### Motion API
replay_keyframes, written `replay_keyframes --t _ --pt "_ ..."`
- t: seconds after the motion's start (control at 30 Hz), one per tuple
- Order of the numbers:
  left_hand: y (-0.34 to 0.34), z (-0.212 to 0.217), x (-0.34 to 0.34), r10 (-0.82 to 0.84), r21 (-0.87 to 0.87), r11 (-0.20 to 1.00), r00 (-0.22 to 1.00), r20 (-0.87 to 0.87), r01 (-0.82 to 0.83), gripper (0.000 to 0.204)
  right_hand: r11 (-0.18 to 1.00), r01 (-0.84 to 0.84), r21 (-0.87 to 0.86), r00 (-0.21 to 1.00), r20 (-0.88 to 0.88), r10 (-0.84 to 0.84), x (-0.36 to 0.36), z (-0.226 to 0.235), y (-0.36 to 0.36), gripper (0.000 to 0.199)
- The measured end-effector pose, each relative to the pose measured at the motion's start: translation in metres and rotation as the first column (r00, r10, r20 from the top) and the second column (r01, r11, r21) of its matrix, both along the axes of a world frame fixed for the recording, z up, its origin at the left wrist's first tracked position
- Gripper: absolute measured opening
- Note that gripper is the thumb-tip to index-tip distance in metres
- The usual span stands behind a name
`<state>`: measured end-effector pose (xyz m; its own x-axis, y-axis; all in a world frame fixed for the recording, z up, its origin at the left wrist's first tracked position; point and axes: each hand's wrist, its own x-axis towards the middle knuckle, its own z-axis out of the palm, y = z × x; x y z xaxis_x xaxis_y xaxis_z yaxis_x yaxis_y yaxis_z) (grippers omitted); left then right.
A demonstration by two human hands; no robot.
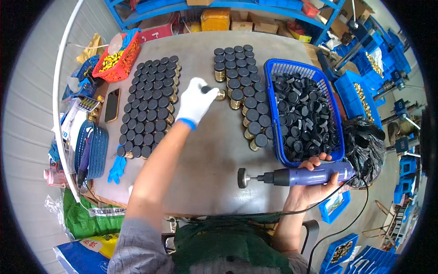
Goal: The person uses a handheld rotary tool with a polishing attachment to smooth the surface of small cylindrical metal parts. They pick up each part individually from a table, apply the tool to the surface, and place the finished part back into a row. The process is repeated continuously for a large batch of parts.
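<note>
My left hand (pixel 196 102), in a white glove with a blue cuff, is closed on a brass fitting with a black cap (pixel 220 94) above the middle of the grey table (pixel 205 160). It is between two blocks of similar capped fittings, the left block (pixel 148 106) and the right block (pixel 249 91), which stand upright in rows. My bare right hand (pixel 312 194) is wrapped round a purple electric screwdriver (pixel 315 174), held level near the table's front edge. The tool's round dark head (pixel 243 178) points left and touches no fitting.
A blue basket (pixel 273 116) of loose black caps stands right of the fittings. A black plastic bag (pixel 367 144) and the tool's cable (pixel 360 219) are near my right hand. At left are a phone (pixel 112 105), a red basket (pixel 130 57) and a blue glove (pixel 117 169).
</note>
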<state>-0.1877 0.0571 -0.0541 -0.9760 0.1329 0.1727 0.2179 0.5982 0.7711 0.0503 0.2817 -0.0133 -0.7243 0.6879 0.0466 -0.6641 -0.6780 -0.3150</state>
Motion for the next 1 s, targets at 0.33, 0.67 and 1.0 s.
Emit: replay_keyframes --t 0.33,0.67,1.0 --pt "-0.026 0.042 0.17 -0.72 0.333 0.685 0.532 0.446 0.648 0.035 0.992 -0.075 -0.101 0.996 -0.055 0.07 -0.006 0.003 0.005 0.043" --pt "-0.006 0.052 0.181 -0.467 -0.398 0.709 0.811 0.353 0.582 0.034 0.999 -0.026 0.029 0.998 0.051 0.025 -0.001 -0.008 -0.007 0.04" --pt "-0.019 0.064 0.157 -0.521 -0.292 0.83 0.848 -0.1 0.476 0.032 0.997 -0.006 -0.074 0.996 -0.085 0.0 0.008 0.01 0.016 0.044"
